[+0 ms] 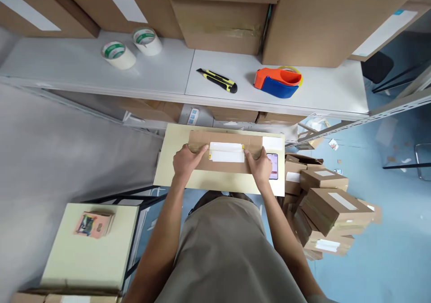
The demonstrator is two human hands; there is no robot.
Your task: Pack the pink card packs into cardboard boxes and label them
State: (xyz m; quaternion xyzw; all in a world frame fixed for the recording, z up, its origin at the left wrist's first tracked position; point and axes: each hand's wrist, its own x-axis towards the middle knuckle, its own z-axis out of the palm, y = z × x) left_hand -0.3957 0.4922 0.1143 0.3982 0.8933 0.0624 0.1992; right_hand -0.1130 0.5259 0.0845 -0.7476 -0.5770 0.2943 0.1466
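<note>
A flat cardboard box (225,167) lies crosswise on the pale yellow table (215,185) in front of me. My left hand (188,161) grips its left end, thumb resting on the top face. At the right end my right hand (260,164) does the same, its thumb beside the white label (227,156) that sits mid-box with small yellow marks at its corners. The other fingers are mostly hidden. Close to my right hand lie a phone (274,170) with a lit screen and a white paper (273,143), partly under the box.
On the grey shelf (161,76) ahead lie two tape rolls (123,60), a yellow-black utility knife (218,80) and an orange-blue tape dispenser (279,82). Large cartons (218,27) stand behind them. Stacked boxes (336,208) crowd the right floor. Left, a side table (90,260) bears pink booklets (96,226).
</note>
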